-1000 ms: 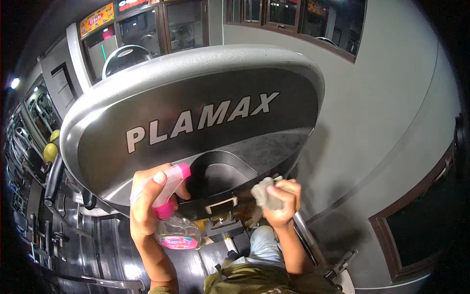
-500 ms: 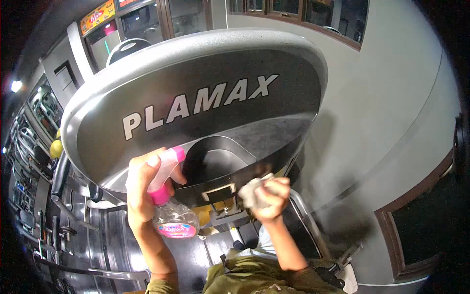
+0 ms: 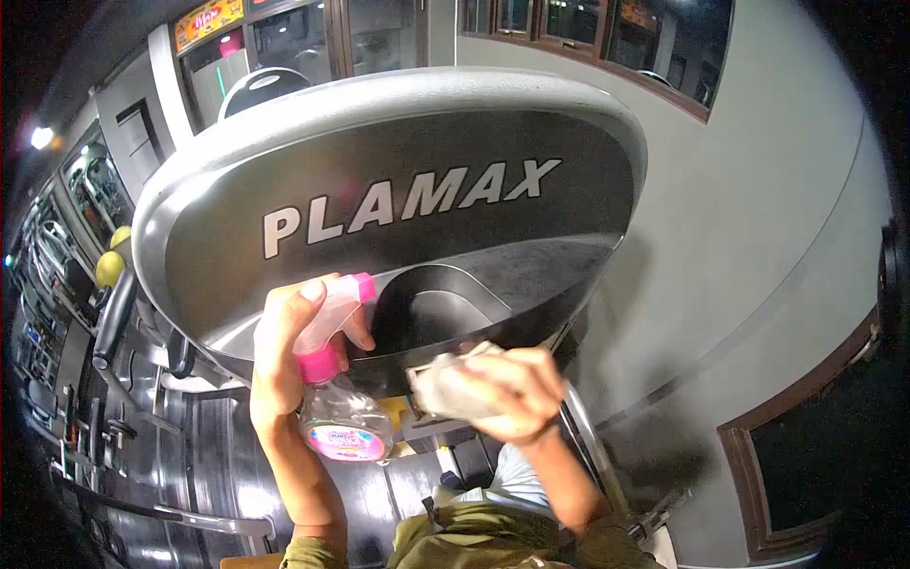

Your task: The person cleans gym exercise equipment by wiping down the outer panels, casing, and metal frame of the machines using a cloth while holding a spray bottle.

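Note:
My left hand is wrapped round the neck of a clear spray bottle with a pink and white trigger head. The bottle hangs upright in front of a gym machine's console lettered PLAMAX, its nozzle beside the cup-shaped recess. A crumpled pale cloth is gripped in my right hand, just below the recess at the console's front lower edge. The cloth covers part of that edge; whether it touches the surface I cannot tell. Motion slightly blurs the right hand.
A grey wall curves along the right side, with a brown-framed dark panel low down. To the left are gym machines, a handrail and yellow balls. Brown-framed windows stand behind the console.
My right hand has moved left with the cloth, which now hides the small light-edged frame on the console's front. The view has shifted slightly; my left hand still holds the spray bottle.

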Action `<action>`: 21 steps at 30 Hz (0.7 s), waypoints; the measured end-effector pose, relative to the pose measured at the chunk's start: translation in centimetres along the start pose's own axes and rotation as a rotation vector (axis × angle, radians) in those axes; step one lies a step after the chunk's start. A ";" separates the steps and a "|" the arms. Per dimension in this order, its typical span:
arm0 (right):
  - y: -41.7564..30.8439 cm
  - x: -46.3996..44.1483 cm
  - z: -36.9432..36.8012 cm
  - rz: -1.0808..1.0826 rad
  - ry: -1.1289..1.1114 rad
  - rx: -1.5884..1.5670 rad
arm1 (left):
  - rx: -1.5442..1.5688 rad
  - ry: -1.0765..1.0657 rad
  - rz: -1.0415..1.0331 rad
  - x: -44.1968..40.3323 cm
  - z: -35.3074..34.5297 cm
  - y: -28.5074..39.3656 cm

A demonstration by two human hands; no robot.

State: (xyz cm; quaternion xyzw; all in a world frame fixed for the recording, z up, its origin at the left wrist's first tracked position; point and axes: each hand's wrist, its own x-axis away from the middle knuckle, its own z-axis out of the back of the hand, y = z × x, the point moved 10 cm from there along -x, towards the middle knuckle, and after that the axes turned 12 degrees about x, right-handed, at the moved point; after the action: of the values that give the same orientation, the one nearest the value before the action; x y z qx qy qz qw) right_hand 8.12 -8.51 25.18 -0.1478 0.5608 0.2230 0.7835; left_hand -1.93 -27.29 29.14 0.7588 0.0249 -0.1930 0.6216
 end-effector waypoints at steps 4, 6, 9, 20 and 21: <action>6.0 -1.1 2.5 -0.151 0.011 0.077 | -0.016 -0.052 0.011 -0.1 -0.3 0.3; 6.2 -3.0 2.7 -0.141 -0.052 0.061 | -0.026 -0.022 0.016 -0.1 -0.4 0.3; 2.4 -5.3 0.8 0.057 -0.193 -0.016 | -0.054 -0.066 0.024 -0.1 -0.6 0.6; 8.3 -12.1 1.9 -0.020 -0.566 -0.068 | -0.328 -0.258 -0.018 -1.4 -3.3 4.0; 9.1 -12.6 2.3 -0.029 -0.567 -0.052 | -0.411 -0.262 -0.013 -1.5 -3.5 4.1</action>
State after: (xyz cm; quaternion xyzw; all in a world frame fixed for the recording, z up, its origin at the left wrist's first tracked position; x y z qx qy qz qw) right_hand 1.87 -1.89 37.98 -0.1073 0.3111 0.2583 0.9083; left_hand -1.25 -24.56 34.01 0.5847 -0.0124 -0.2847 0.7595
